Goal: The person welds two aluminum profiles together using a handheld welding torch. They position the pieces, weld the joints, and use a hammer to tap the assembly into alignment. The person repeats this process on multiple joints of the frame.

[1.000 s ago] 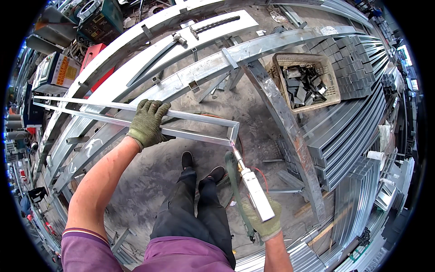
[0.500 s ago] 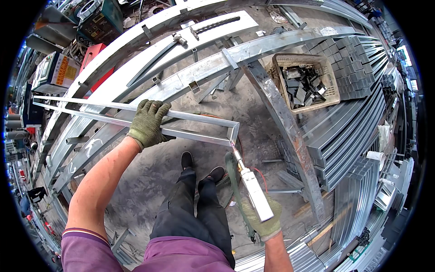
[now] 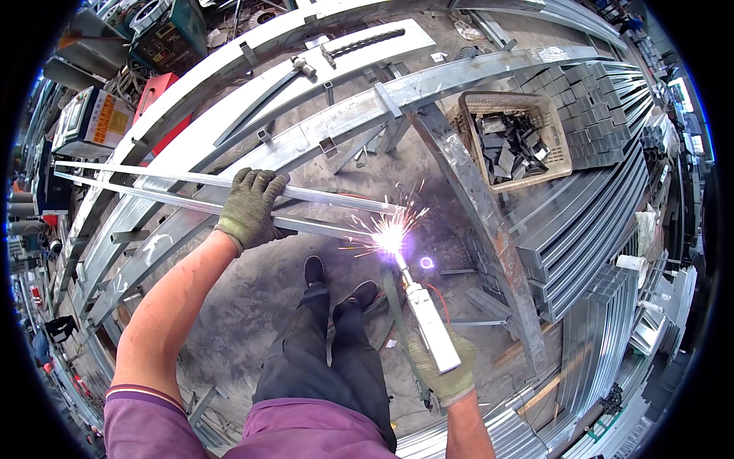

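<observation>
In a green work glove, my left hand point(image 3: 251, 208) is closed over a long, narrow metal frame point(image 3: 329, 198) made of thin tubes. The frame reaches across steel beams on the left and stretches toward the middle of the view. My right hand point(image 3: 445, 369), also gloved, grips a white handheld welding gun point(image 3: 433, 327) from below; its fingers are partly hidden by the gun body. At the frame's near right corner the gun's tip meets the metal. A bright white-violet flash with orange sparks point(image 3: 392, 233) hides that corner.
Long steel beams point(image 3: 344, 107) cross ahead, with a hammer point(image 3: 303, 67) on a white plate. A rusty steel leg point(image 3: 489, 229) stands right of the gun. Beyond it are a cream crate point(image 3: 569, 145) of dark metal pieces and stacked metal profiles point(image 3: 589, 222). A red hose point(image 3: 440, 300) trails beside the gun.
A bright welding arc with flying sparks has appeared at the frame's corner, where the gun tip was touching without light before. Both hands and the frame have stayed nearly in place.
</observation>
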A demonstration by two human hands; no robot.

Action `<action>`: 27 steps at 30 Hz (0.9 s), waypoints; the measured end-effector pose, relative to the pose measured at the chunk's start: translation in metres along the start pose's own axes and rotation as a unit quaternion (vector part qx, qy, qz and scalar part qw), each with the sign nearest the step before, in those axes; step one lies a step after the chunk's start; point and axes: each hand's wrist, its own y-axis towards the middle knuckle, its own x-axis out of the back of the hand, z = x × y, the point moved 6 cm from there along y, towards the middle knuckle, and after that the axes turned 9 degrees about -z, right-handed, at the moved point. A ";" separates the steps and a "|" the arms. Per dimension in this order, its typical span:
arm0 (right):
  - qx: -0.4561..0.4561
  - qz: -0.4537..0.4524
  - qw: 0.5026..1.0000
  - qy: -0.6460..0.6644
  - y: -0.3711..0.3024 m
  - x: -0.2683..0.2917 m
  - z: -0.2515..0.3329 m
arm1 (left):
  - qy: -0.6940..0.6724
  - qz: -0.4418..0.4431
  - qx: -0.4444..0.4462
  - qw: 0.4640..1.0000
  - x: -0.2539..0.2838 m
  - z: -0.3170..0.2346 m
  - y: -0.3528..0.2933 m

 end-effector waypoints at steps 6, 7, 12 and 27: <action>0.014 -0.001 1.000 -0.013 -0.001 -0.001 0.008 | -0.020 -0.025 -0.004 0.999 -0.002 0.005 -0.005; 0.021 0.006 1.000 -0.023 0.000 -0.003 0.011 | -0.026 -0.038 -0.008 0.999 -0.001 0.009 -0.005; -0.002 0.005 1.000 -0.020 0.001 0.006 0.008 | -0.034 -0.013 -0.016 0.999 -0.006 0.005 0.008; -0.057 -0.047 0.997 0.028 -0.048 -0.004 0.003 | -0.054 0.005 -0.020 0.998 -0.102 0.062 -0.003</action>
